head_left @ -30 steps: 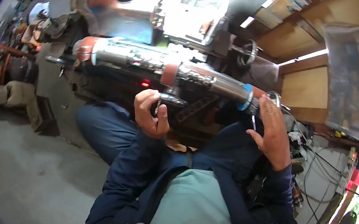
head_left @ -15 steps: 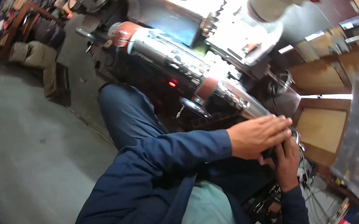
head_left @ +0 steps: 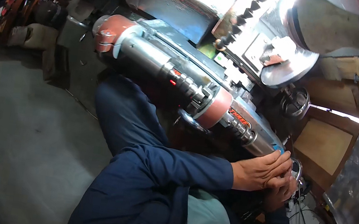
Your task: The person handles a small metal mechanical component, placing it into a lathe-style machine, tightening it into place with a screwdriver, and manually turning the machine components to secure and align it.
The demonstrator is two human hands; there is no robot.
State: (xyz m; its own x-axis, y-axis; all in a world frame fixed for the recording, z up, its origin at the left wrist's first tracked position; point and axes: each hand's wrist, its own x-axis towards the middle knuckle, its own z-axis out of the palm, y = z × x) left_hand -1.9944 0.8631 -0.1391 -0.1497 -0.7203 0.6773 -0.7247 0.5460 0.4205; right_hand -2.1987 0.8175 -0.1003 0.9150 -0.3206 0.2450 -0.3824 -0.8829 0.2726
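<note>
At the right end of a long metal machine (head_left: 183, 55), my left hand (head_left: 260, 173) rests with its fingers curled down, partly over my right hand (head_left: 283, 190). My right hand is mostly hidden, but its visible fingers are bent. What both hands close around does not show. A curved chrome rim (head_left: 298, 169) stands out just beyond the fingers. A steel shaft (head_left: 187, 87) with stepped collars runs along the machine toward my hands. It passes a red ring-shaped support (head_left: 216, 109), and a red clamp (head_left: 116, 34) sits at its far left end.
A chrome handwheel (head_left: 194, 121) sits below the red support, and another handwheel (head_left: 296, 103) lies farther right. Black bellows (head_left: 240, 20) run along the upper machine. Wooden panels (head_left: 324, 144) and a clear plastic sheet (head_left: 358, 176) stand at the right. Concrete floor (head_left: 24, 136) lies at left.
My view has shifted, so the machine looks larger and sharper. My left hand's fingers, stretched out before, are now curled, and it covers more of my right hand.
</note>
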